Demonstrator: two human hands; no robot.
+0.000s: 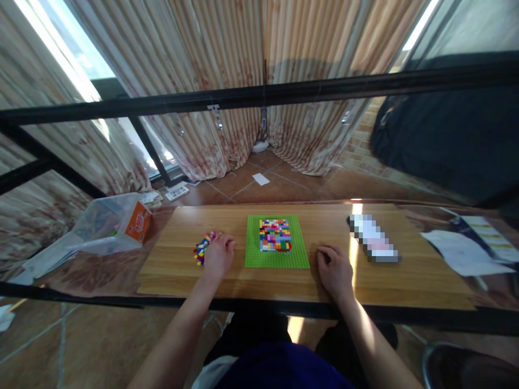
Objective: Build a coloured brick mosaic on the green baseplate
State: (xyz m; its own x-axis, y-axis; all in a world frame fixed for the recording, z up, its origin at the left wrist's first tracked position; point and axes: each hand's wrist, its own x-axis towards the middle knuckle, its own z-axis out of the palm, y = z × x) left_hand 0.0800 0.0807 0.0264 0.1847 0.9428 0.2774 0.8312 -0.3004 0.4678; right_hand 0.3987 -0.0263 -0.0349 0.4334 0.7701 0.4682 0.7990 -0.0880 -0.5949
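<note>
A green baseplate (252, 259) lies on the wooden board, bearing a multicoloured block of building bricks (275, 235) packed side by side. Left of it, a loose pile of small coloured bricks (200, 250) is partly covered by my left hand (219, 254). That hand's fingers are curled together at the pile's right side; whatever may be between the fingertips is hidden or too small to name. My right hand (335, 270) rests on the board to the right of the baseplate, its fingers curled in and no brick showing in it.
A clear plastic box (109, 221) with an orange label stands beyond the wooden board (308, 289) on the left. A blurred-out flat object (373, 237) lies on the board at right, with papers (462, 251) farther right. A black bar (284, 94) crosses in front of the curtains.
</note>
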